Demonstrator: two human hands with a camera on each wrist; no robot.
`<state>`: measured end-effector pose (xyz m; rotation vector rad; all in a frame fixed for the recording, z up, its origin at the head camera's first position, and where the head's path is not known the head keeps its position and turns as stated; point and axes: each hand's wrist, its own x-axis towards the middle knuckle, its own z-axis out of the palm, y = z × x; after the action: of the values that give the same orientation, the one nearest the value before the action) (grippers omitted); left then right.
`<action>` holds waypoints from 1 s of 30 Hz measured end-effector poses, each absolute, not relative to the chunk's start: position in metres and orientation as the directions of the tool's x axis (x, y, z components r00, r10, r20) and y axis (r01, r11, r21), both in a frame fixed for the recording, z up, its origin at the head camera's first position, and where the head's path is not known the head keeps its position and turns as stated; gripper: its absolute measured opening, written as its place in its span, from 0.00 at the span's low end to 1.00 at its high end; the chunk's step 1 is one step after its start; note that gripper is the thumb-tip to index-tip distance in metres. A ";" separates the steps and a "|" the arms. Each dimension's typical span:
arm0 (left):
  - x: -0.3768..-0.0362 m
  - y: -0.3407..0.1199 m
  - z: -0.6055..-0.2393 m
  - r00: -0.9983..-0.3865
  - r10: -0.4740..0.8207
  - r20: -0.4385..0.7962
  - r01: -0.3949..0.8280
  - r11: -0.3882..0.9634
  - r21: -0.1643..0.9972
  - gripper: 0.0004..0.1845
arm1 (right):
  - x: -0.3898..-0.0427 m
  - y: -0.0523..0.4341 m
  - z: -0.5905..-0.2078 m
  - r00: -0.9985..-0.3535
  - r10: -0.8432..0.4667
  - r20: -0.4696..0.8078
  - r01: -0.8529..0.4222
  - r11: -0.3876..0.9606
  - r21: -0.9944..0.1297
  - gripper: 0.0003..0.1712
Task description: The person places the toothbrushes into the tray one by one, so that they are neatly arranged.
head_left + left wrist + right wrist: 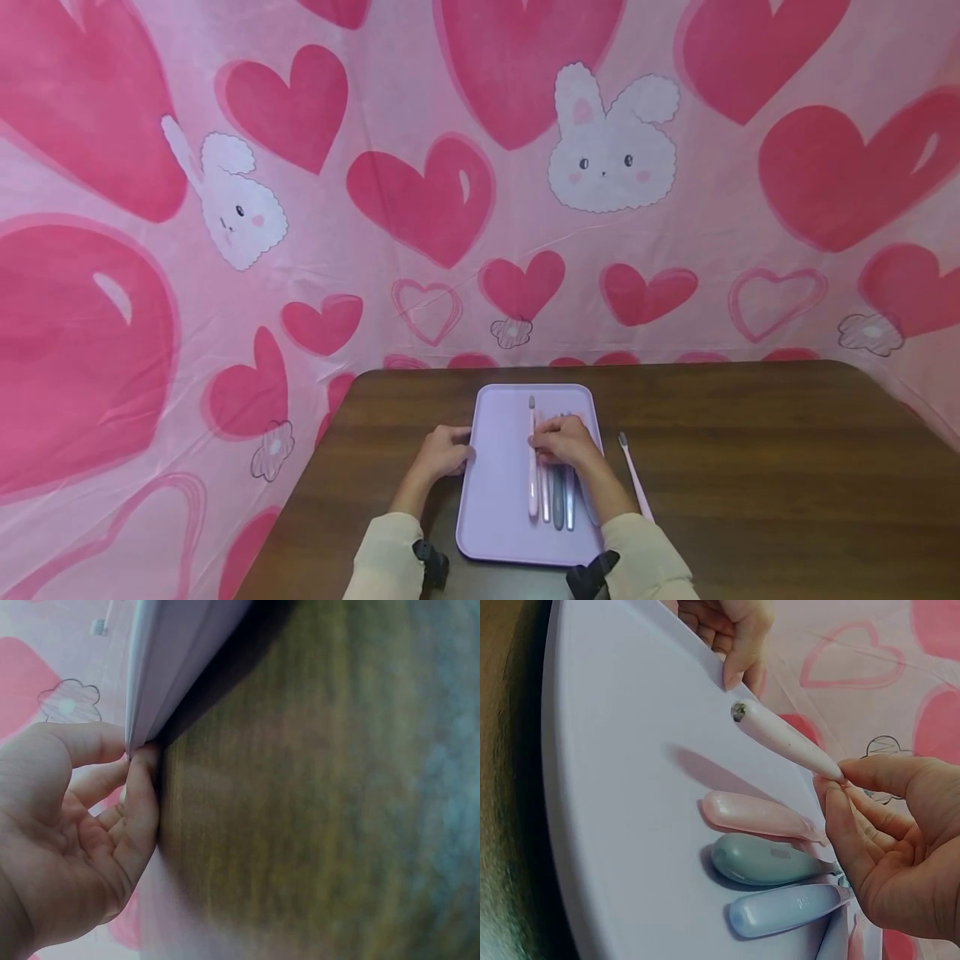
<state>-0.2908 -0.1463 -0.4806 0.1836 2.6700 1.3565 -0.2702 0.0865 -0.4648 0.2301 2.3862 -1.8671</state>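
My right hand (pixel 566 442) pinches a pale pink toothbrush (pixel 784 741) between thumb and fingertips, its bristle end pointing to the far side. The handle casts a shadow and hangs above the lilac tray (pixel 491 475). Beside it on the tray lie a pink toothbrush (pixel 757 815), a grey-green one (pixel 772 860) and a blue one (pixel 787 907), roughly parallel; my right hand hides their upper parts in the head view. At the tray's left rim, my left hand (pixel 75 825) pinches the edge with thumb and fingers.
Another pink toothbrush (pixel 636 479) lies on the brown wooden table (pixel 765 467), right of the tray and partly behind my right sleeve (pixel 645 554). A pink cloth (pixel 517 200) printed with hearts and rabbits hangs behind the table and along its left side.
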 end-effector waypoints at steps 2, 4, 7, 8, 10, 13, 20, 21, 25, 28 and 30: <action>-0.291 -0.146 -0.480 -0.982 0.172 -0.074 0.042 0.585 0.810 0.28 | -0.270 0.086 -0.465 -0.983 0.058 -0.171 0.180 0.237 -0.955 0.15; -0.291 -0.146 -0.480 -0.982 0.172 -0.074 0.042 0.583 0.811 0.28 | -0.271 0.087 -0.466 -0.983 0.061 -0.171 0.181 0.237 -0.955 0.15; -0.291 -0.145 -0.480 -0.982 0.173 -0.075 0.041 0.585 0.810 0.28 | -0.272 0.086 -0.467 -0.983 0.064 -0.172 0.183 0.238 -0.954 0.14; -0.291 -0.145 -0.480 -0.982 0.173 -0.075 0.041 0.586 0.810 0.28 | -0.272 0.086 -0.468 -0.983 0.065 -0.173 0.183 0.237 -0.954 0.14; -0.292 -0.145 -0.480 -0.982 0.172 -0.074 0.042 0.588 0.808 0.28 | -0.273 0.087 -0.470 -0.983 0.068 -0.171 0.183 0.243 -0.953 0.13; -0.292 -0.145 -0.480 -0.983 0.168 -0.075 0.039 0.588 0.808 0.27 | -0.273 0.086 -0.471 -0.983 0.073 -0.168 0.181 0.256 -0.950 0.13; -0.292 -0.144 -0.482 -0.984 0.156 -0.079 0.027 0.583 0.812 0.27 | -0.273 0.086 -0.471 -0.988 0.081 -0.132 0.151 0.308 -0.939 0.13; -0.293 -0.144 -0.483 -0.985 0.154 -0.080 0.024 0.582 0.813 0.27 | -0.273 0.086 -0.471 -0.989 0.086 -0.123 0.144 0.311 -0.939 0.12; -0.295 -0.145 -0.485 -0.986 0.149 -0.078 0.024 0.582 0.813 0.27 | -0.275 0.087 -0.472 -0.990 0.110 -0.093 0.123 0.308 -0.944 0.11; -0.295 -0.146 -0.486 -0.986 0.151 -0.075 0.027 0.584 0.811 0.28 | -0.275 0.089 -0.470 -0.990 0.113 -0.089 0.119 0.298 -0.947 0.13; -0.295 -0.146 -0.486 -0.985 0.152 -0.076 0.027 0.584 0.811 0.28 | -0.274 0.090 -0.468 -0.989 0.115 -0.091 0.121 0.290 -0.949 0.14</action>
<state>-0.2949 -0.1457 -0.4856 0.1518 2.6714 1.3650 -0.2743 0.0904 -0.4683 0.2299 2.5192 -1.8547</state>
